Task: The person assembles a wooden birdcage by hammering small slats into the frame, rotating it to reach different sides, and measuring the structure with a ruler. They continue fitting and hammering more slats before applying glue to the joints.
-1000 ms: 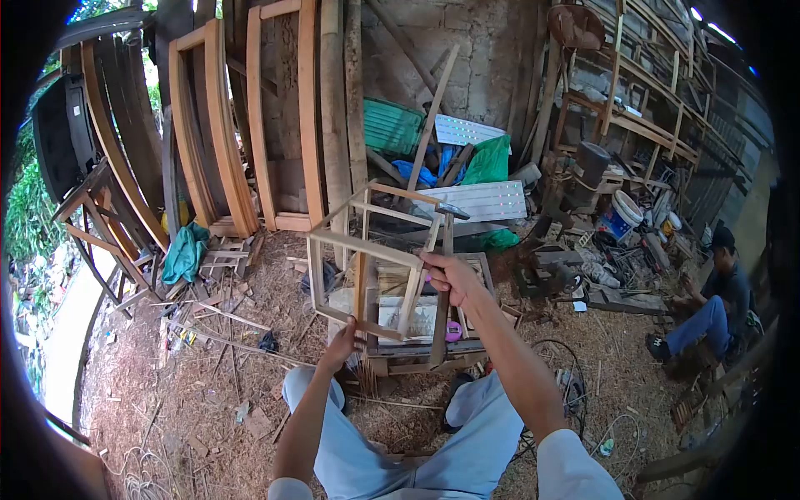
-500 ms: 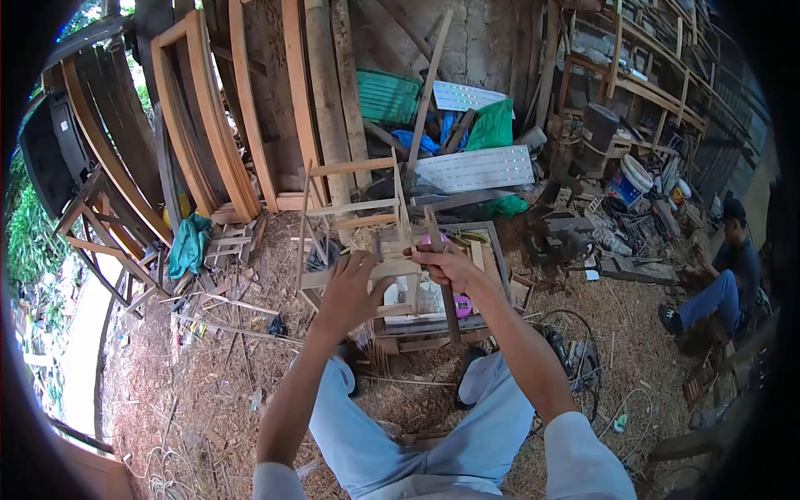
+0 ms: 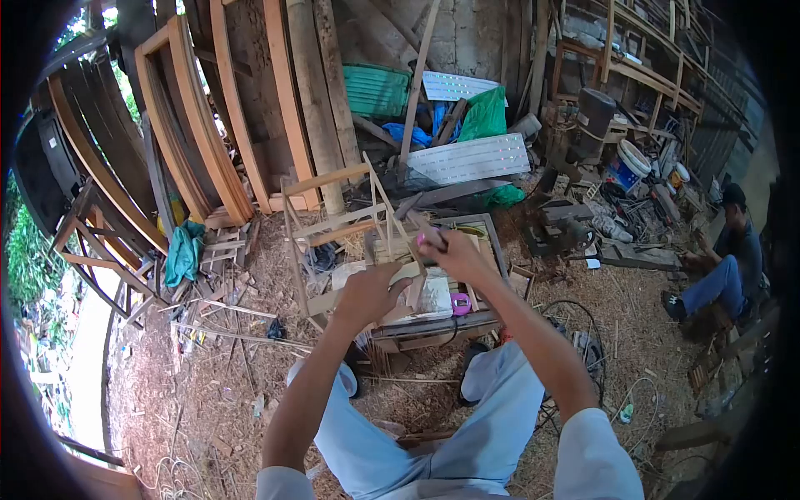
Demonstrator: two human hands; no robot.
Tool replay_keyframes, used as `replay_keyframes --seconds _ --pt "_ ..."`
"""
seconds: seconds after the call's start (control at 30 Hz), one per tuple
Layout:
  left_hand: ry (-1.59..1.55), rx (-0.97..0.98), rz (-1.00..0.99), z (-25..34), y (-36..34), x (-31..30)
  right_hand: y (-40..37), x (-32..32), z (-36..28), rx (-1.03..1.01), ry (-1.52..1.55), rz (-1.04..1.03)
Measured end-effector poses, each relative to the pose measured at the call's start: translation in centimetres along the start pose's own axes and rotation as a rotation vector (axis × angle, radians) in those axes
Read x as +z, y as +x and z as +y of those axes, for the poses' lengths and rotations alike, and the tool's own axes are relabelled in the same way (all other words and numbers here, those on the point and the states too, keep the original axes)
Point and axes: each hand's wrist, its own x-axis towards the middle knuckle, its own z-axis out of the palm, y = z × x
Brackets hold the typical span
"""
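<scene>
- So the piece in our hands is this slim wooden frame (image 3: 340, 219), tilted over the left part of the low worktable (image 3: 497, 247), its far left side out past the edge; can't tell if any leg touches down
- Our left hand (image 3: 367, 297) is laid over the near rail (image 3: 322, 303) and looks to be grasping it, though the fingertips are hidden, so no telling how hard we're squeezing
- Our right hand (image 3: 452, 253) is clenched round what looks like a hammer (image 3: 425, 226), a bit blurred, just beside the frame's right side
- Handling-wise we'd guess it's light, stiff along each stick, dry and not slippery, but thin enough that the joints could rack or split
- Best hold, we reckon: a rail close to a corner, not mid-stick
- Headcount: one frame in hand, one hammer, one pink tape measure (image 3: 461, 304) on the worktable, two white perforated panels (image 3: 468, 158) behind, one green crate (image 3: 375, 90), one other person (image 3: 738, 250) sitting well off to the right
</scene>
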Motion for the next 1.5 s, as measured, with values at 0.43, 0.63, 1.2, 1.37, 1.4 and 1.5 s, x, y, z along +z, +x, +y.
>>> replay_keyframes --seconds 0.43,0.63,1.2,1.37,1.4,1.5 --pt "-0.016 -0.005 -0.002 0.2 -0.2 -0.2 -7.6 -4.4 -8.5 0.239 -0.630 -0.174" --pt "0.029 -0.047 -0.021 0.6 -0.1 -0.5 -7.8 -2.7 -8.7 0.005 -0.637 0.104" --pt "0.006 -0.042 -0.049 0.0 -0.1 0.0 -8.1 -2.5 -9.9 0.105 -0.680 0.094" --pt "-0.012 -0.065 -0.095 0.7 0.1 -0.9 -7.5 -3.4 -9.4 0.204 -0.598 -0.128" --pt "-0.011 -0.063 -0.098 0.7 0.0 -0.7 -7.3 -3.5 -10.1 0.205 -0.560 -0.074" --pt "0.116 -0.058 -0.043 0.5 -0.3 -0.1 -7.7 -2.9 -8.8 -0.066 -0.643 0.024"
